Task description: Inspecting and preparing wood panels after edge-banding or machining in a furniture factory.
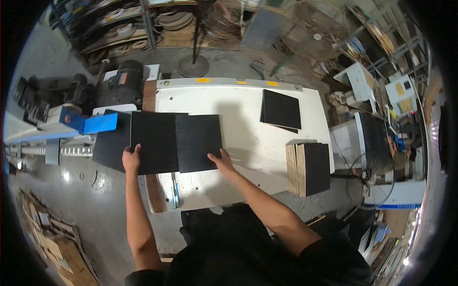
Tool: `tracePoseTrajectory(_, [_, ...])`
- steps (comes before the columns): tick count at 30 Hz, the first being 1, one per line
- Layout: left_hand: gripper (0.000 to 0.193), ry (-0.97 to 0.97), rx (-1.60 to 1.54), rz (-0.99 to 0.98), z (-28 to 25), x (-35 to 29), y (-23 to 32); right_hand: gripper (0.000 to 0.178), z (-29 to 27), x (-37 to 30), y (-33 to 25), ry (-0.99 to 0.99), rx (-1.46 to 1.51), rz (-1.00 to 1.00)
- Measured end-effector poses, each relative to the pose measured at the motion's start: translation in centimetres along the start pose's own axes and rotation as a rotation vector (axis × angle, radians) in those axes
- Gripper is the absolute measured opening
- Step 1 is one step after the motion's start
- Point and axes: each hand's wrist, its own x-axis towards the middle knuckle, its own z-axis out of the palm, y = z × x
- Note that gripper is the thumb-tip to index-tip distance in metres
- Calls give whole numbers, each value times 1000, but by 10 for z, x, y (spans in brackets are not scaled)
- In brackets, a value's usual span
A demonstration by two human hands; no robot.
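Note:
Two flat black panels lie side by side in front of me, the left black panel (155, 143) meeting or slightly overlapping the right black panel (199, 143). My left hand (131, 159) grips the left panel at its lower left edge, thumb upward. At the lower right edge of the other panel, my right hand (223, 161) holds on, with some fingers hidden. Another dark panel (112, 148) sticks out on the left, partly covered by the left one. A blue utility knife (175, 190) rests on the white table (243, 167) just below the panels.
A stack of black-faced boards (317, 169) stands at the table's right edge. Beyond it lie a few loose black boards (281, 109). A metal spirit level (229, 82) runs along the far edge. A machine with a motor (128, 81) and blue guard (101, 123) is at left.

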Motion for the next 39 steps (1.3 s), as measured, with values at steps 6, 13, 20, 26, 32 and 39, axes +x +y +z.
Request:
tracePoseTrajectory(6, [51,127,-27,105,-8,-31,63,120,-27,12,26,-51,243,-52])
tracePoseTrajectory(13, [52,4,-235,123,25,-64,64,125,-28,7,17,-64,179,69])
tracePoseTrajectory(20, [34,-56,-157,60,99,-100,89,121,-25,-1,-3,-74,159,94])
tracePoseTrajectory(26, [94,58,301,226,129,-120,98,113,-19,1,-10,-78,102,57])
tracePoseTrajectory(32, [92,-68,219,254,139,-142,123,96,-5,-15,-34,0,211,43])
tracePoseTrajectory(39, [86,224,280,279,123,-105,116,102,-27,-19,-33,-69,406,92])
